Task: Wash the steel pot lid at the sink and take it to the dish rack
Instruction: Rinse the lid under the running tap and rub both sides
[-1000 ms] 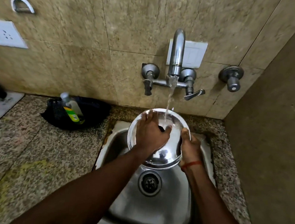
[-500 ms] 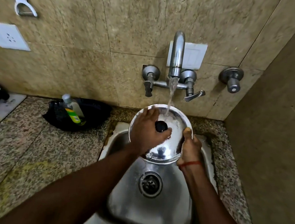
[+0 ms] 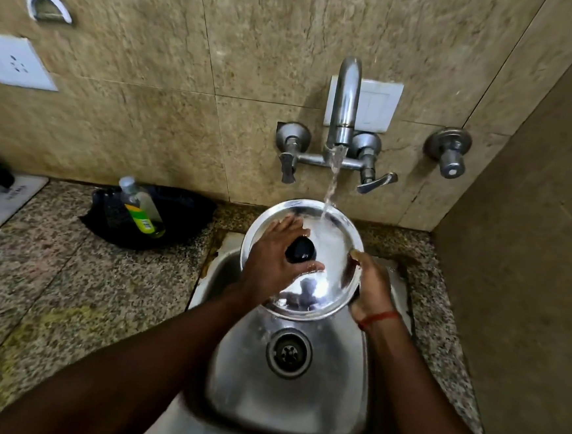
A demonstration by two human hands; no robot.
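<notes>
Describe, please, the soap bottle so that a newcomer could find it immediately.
Start at the steel sink, then look left along the granite counter to the wall. A clear bottle with a yellow-green label leans there in a black pouch, the only bottle in view.

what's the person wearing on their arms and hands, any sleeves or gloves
No sleeves or gloves: both forearms are bare right to the bottom edge of the frame. The left hand has nothing on it. The right hand has a thin red-orange thread band round the wrist.

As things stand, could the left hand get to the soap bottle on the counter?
Probably yes: nothing stands between the left hand and the soap bottle, though that hand is rubbing the steel lid and must let go first.
</notes>
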